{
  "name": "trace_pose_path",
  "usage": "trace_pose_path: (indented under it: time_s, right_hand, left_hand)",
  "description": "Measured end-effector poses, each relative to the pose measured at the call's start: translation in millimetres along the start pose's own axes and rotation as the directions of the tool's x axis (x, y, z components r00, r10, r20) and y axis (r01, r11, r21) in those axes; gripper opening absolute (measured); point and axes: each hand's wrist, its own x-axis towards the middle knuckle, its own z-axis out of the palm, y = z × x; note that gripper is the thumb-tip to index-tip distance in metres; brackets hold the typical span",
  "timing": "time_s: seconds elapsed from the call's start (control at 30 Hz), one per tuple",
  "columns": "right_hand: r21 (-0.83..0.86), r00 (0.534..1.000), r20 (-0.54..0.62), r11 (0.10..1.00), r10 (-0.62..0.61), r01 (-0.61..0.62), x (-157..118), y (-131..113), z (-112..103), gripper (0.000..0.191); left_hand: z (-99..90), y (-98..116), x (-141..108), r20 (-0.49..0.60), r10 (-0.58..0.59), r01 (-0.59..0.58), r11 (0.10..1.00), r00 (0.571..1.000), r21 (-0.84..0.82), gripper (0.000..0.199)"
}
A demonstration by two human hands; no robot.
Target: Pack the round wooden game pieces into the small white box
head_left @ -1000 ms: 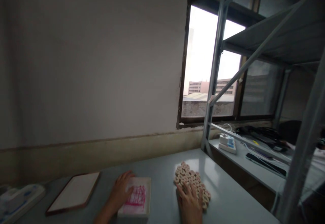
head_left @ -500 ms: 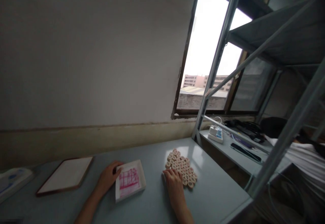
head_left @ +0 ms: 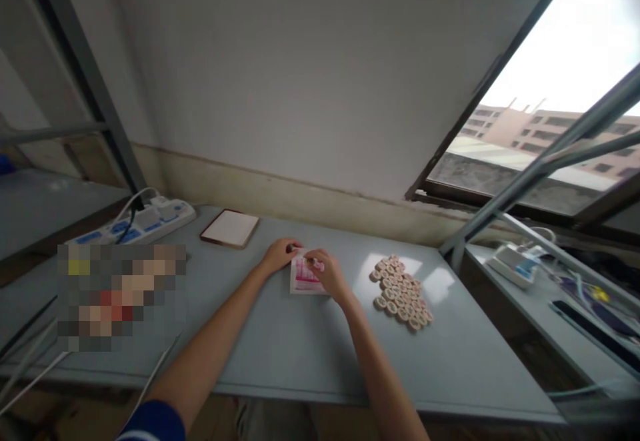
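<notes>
A shallow white square box (head_left: 300, 290) with pink grid-like marks inside lies on the grey table. My left hand (head_left: 277, 256) is closed at its far left corner, thumb and fingers about the rim; a small dark spot shows at the fingertips. Over the box's right part, my right hand (head_left: 330, 278) is closed in a pinch on a small round piece (head_left: 311, 261), mostly hidden by the fingers. It looks like one of the wooden Chinese chess pieces (head_left: 403, 292), round discs with marked tops, that lie in a flat cluster to the right.
A brown-framed white board (head_left: 230, 228) lies at the back left by the wall. Further left are a power strip (head_left: 160, 218) with cables and a blurred-out patch (head_left: 120, 294). A metal bed frame (head_left: 493, 204) rises at the right, beside another surface with a phone (head_left: 595, 334).
My right hand has moved left from the cluster of pieces to above the box. My left hand stays at the box's corner. The view has turned left and down.
</notes>
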Motion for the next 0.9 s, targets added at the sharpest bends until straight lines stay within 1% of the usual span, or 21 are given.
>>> trace_pose_path:
  time_s: [0.07,0.17,0.27,0.33,0.43,0.57,0.67,0.77,0.83,0.9]
  right_hand:
    - [-0.001,0.999,0.030,1.000,-0.014,0.014,8,1,9,0.023]
    - [0.006,1.000,0.017,1.000,-0.009,0.009,12,7,16,0.028]
    - [-0.022,0.999,0.030,0.999,-0.022,0.023,9,12,17,0.022]
    - [-0.049,0.999,0.045,0.998,-0.027,0.029,7,13,17,0.018]
    - [-0.047,0.999,0.037,0.999,-0.016,0.018,5,14,17,0.017]
    - [-0.011,0.999,0.027,1.000,-0.029,0.029,1,14,17,0.015]
    - [-0.027,0.998,-0.015,0.998,-0.060,0.059,0,14,18,0.013]
    - [-0.116,0.996,-0.042,0.991,-0.078,0.072,-1,13,18,0.012]
    - [-0.270,0.996,-0.075,0.962,-0.055,0.033,-3,11,15,0.008]
    - [-0.471,0.997,-0.081,0.882,-0.010,-0.030,-5,8,9,0.008]
  left_hand:
    - [0.4,-2,2,0.031,0.009,-0.009,1.000,0.999,-0.016,0.026]
    - [1.3,-6,5,0.063,0.011,-0.008,0.999,0.998,-0.052,0.026]
    - [4.5,-7,6,0.084,0.011,0.000,0.991,0.996,-0.135,0.028]
    - [8.6,-4,6,0.076,0.013,0.003,0.979,0.997,-0.206,0.029]
    - [15.6,0,5,0.072,0.015,0.005,0.962,0.997,-0.272,0.029]
    - [19.9,1,5,0.125,0.022,0.011,0.964,0.992,-0.264,0.028]
    - [19.6,2,3,0.115,-0.006,0.034,0.969,0.993,-0.245,0.031]
    - [19.0,5,1,0.124,-0.002,0.032,0.970,0.992,-0.241,0.033]
    - [18.2,7,0,0.133,0.032,0.002,0.970,0.991,-0.245,0.032]
    - [16.9,8,-1,0.131,0.059,-0.025,0.968,0.990,-0.249,0.030]
